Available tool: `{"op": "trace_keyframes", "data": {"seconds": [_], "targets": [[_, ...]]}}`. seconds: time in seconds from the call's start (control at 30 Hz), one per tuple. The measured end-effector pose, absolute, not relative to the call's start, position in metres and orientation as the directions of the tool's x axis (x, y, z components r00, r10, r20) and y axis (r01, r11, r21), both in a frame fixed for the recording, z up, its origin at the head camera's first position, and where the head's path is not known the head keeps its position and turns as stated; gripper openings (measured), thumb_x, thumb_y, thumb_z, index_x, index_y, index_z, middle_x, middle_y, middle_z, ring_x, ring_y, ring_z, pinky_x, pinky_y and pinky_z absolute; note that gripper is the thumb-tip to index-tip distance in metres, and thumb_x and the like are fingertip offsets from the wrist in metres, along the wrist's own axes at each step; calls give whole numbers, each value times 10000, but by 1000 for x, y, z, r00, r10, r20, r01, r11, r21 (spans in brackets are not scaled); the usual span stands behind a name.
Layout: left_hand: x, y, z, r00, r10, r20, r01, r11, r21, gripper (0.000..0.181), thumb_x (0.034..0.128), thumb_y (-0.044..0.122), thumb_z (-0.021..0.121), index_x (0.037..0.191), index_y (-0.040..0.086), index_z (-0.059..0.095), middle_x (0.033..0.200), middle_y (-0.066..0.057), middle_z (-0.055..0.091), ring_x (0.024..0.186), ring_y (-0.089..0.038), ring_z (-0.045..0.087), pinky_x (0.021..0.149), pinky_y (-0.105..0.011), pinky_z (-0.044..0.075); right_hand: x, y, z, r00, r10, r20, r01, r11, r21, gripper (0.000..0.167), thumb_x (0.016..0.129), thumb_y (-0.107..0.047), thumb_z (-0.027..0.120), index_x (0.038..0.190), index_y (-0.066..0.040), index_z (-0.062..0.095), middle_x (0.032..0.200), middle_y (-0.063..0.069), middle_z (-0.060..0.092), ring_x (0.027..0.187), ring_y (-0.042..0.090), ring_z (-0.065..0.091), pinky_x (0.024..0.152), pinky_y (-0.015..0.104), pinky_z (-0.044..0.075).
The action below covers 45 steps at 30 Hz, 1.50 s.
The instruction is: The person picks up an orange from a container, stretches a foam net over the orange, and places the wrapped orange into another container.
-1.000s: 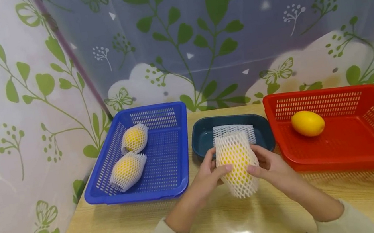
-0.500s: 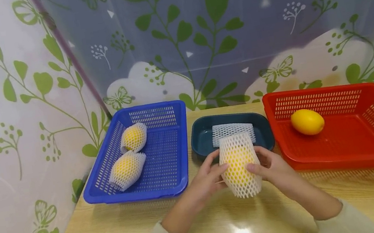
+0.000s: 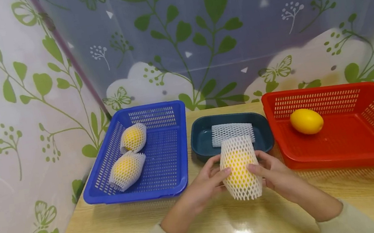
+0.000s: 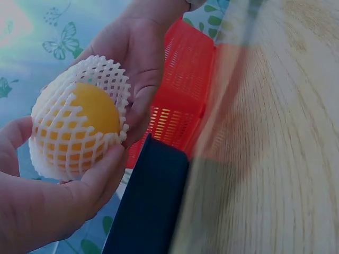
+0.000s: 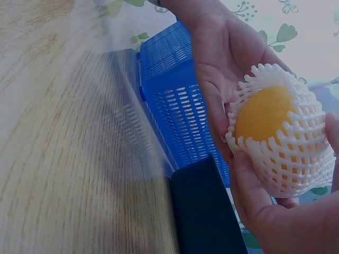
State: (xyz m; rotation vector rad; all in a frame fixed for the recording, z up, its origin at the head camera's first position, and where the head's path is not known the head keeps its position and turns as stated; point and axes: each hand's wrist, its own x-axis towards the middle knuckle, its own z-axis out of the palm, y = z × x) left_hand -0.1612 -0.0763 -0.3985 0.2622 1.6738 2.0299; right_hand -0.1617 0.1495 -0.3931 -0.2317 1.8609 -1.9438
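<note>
A yellow oval fruit (image 4: 98,108) sits inside a white foam net sleeve (image 3: 241,169), held above the table in front of the small dark teal tray (image 3: 196,141). My left hand (image 3: 206,184) grips it from the left and my right hand (image 3: 279,175) from the right, both thumbs pressing the near face. Both wrist views show one end of the fruit bare at the sleeve's opening (image 5: 265,114). Fingers behind the sleeve are partly hidden. In the tray lies a flat white foam net (image 3: 231,132).
At left, a blue basket (image 3: 169,191) contains two netted yellow fruits (image 3: 127,170). A red basket (image 3: 353,160) at right contains one bare yellow fruit (image 3: 306,121). All stand on a wooden table (image 3: 117,231) before a patterned curtain (image 3: 172,66).
Both hands have shifted the netted fruit slightly right and toward me. The sleeve hangs a little more upright, and more of the flat net in the tray shows. The baskets' contents are unchanged.
</note>
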Motion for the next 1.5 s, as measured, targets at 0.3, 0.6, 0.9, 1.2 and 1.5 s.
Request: {"op": "trace_keyframes", "data": {"seconds": [0.3,0.6,0.9,1.2,1.5], "targets": [[-161,-71,-401,-890,413,-192,-280,-165,946,569,964,195,585,1451,92,310,1137,-137,608,952,-168,612,937,-383,492,-164,147,-394,-878,-432,-205,234,-15,-972,662,1016,-335,496,1509,-30,177,1338,168,463,1032,208,611,913,349,526],[-160,-60,-398,-914,340,-222,-293,-177,939,552,927,240,630,1381,136,332,1107,-134,564,884,-171,592,782,-282,491,-163,147,-395,-832,-527,-174,286,-139,-948,656,1045,-301,421,1526,5,96,1187,10,611,1020,186,646,916,376,525],[-156,-44,-397,-940,241,-240,-294,-217,931,524,891,232,673,1288,173,336,1066,-64,559,821,-137,571,696,-237,429,-165,147,-402,-809,-563,-167,326,-194,-925,438,1050,-325,339,1410,-79,305,1151,-17,604,1009,186,606,899,343,521],[-153,-38,-400,-942,179,-284,-312,-156,937,560,844,256,736,1243,186,350,1049,-89,513,883,-175,570,788,-251,430,-166,145,-413,-763,-643,-64,352,-330,-876,375,1003,-186,124,1186,-131,446,1094,-28,604,966,134,604,856,288,523],[-153,-37,-401,-941,166,-294,-317,-131,939,564,832,268,746,1235,206,356,1048,-82,503,921,-188,551,843,-282,402,-167,145,-414,-754,-654,-64,369,-341,-865,363,984,-171,112,1208,-110,391,1097,-6,583,968,149,599,853,307,526]]}}
